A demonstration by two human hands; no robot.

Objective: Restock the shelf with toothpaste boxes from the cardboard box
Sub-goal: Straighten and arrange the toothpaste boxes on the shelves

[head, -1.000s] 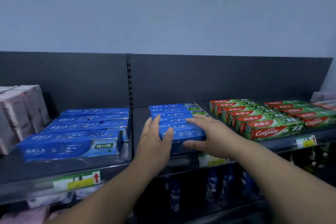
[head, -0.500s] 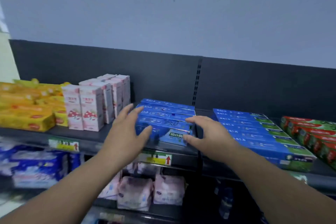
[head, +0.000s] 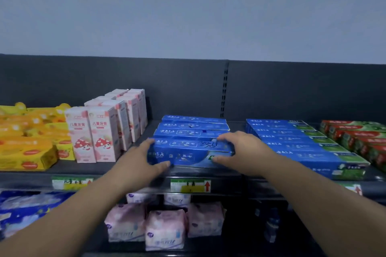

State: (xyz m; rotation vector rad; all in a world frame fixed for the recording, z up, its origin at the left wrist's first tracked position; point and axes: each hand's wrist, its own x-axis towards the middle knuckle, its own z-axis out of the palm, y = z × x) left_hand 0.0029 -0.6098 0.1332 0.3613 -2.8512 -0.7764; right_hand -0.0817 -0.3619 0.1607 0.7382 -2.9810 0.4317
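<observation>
Toothpaste box point(head: 188, 153), front of row point(head: 194, 126) at shelf point(head: 125, 175) edge: left hand point(head: 144, 158), right hand point(head: 240, 150) clasp its ends, fingers curled over; placing step, apparently; next, square it flush.

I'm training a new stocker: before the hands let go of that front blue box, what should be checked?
1. Left hand and right hand each grip one end of the front blue box: ok.
2. Box fully down on the shelf: cannot tell.
3. Lined up with the blue row behind: ok.
4. Clear of the pink boxes and the right blue stack: ok.
5. Cardboard box for the next pick: out of view, cannot tell.
</observation>
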